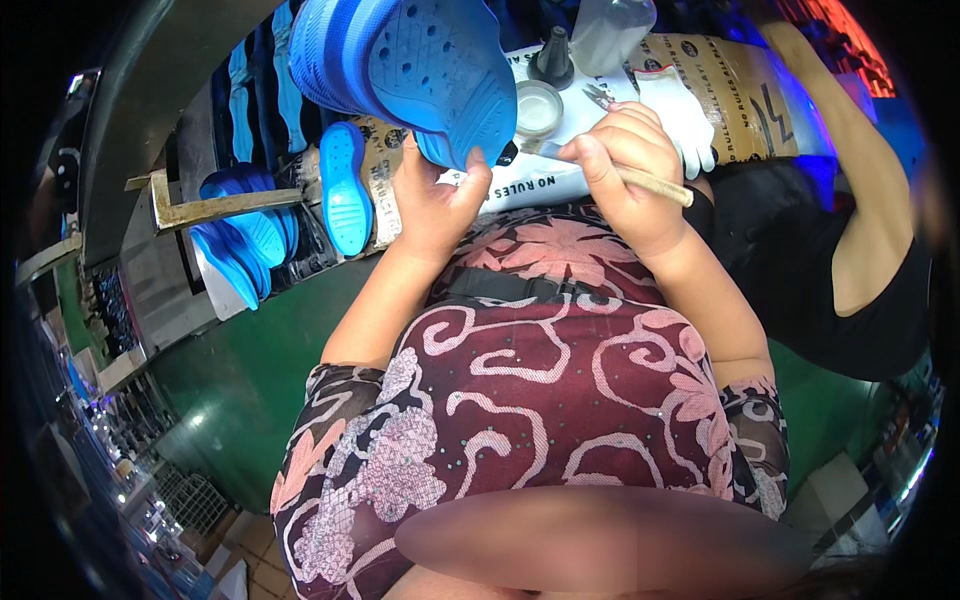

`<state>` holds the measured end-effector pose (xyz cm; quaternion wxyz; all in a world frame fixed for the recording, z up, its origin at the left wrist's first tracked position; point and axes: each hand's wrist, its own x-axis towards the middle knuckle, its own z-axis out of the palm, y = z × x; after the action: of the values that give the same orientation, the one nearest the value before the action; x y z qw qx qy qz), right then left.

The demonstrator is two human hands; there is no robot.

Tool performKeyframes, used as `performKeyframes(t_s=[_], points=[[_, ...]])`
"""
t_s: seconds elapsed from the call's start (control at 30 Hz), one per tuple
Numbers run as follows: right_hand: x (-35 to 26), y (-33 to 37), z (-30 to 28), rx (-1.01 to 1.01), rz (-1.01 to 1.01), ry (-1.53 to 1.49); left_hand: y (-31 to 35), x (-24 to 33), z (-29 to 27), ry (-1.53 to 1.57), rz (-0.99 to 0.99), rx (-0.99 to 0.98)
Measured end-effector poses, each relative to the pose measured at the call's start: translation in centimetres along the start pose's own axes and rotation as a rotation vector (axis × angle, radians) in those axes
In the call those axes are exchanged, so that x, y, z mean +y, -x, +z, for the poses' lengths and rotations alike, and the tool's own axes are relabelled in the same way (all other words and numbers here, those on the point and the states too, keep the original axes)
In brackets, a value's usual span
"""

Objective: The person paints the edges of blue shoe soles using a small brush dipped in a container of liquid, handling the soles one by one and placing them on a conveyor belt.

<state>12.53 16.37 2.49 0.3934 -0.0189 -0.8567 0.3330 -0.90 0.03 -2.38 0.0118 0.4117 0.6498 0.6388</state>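
Note:
My left hand pinches the lower edge of a blue foam shoe piece, with the thumb in front and the fingers behind. The piece has round holes and a textured face, and its top is cut off by the frame. In my right hand is a brush with a pale wooden handle. Its head points left toward the shoe piece, beside a small black part at the piece's edge. Just beyond my right fingers stands a small round dish.
Behind the dish are a black nozzle-topped container and a clear plastic bottle. White gloves lie right. A blue sole and stacked blue soles lie left, near a metal bar. Another person's arm is at right.

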Motion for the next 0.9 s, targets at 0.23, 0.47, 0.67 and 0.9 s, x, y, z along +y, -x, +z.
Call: performKeyframes(t_s=[0.23,0.47,0.67,0.9], points=[[-0.9,-0.2,0.6,-0.046,-0.075,-0.017,-0.1,-0.2,-0.1,-0.095,0.118,-0.009],[-0.9,-0.4,0.6,-0.001,-0.044,-0.049,0.0,-0.4,0.3,-0.077,0.148,0.011],[-1.3,-0.3,0.9,-0.005,-0.071,-0.027,-0.2,-0.8,0.1,-0.195,0.246,-0.019],[-0.9,-0.1,0.4,-0.01,-0.018,-0.049,-1.0,-0.2,0.5,-0.204,0.346,0.0]])
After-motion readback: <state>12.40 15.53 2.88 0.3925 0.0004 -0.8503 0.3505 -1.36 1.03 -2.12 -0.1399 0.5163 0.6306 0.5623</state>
